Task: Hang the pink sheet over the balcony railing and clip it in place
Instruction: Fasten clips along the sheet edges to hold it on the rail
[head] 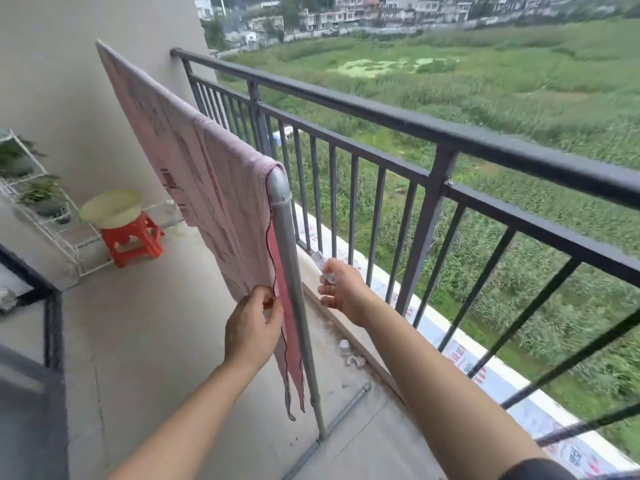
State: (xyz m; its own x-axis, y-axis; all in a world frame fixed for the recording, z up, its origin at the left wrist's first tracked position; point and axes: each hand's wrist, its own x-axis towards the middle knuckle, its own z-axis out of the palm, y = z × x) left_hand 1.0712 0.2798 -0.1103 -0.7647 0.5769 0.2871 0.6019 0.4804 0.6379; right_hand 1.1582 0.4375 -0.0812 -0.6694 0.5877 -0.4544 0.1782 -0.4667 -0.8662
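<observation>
Bare concrete balcony floor [145, 341] fills the lower left of the frame, with fields beyond the dark balcony railing [450, 133] at right. The pink sheet [194, 161] is draped over the top bar of a grey pipe rack [287, 237] standing just inside that railing, so the hanging looks done. I see no clip on it, so the clipping seems to be what is left. At lower centre the left hand [251, 329] pinches the sheet's dark-stitched edge beside the rack's post. The right hand [341, 289] curls round a small pale clip [327, 277], near the post but apart from the cloth. A red stool [133, 239] carrying a pale basin [110, 206] and a white plant shelf [41, 202] stand at left, well apart. Small bits of litter [349, 355] lie by the rack's foot.
</observation>
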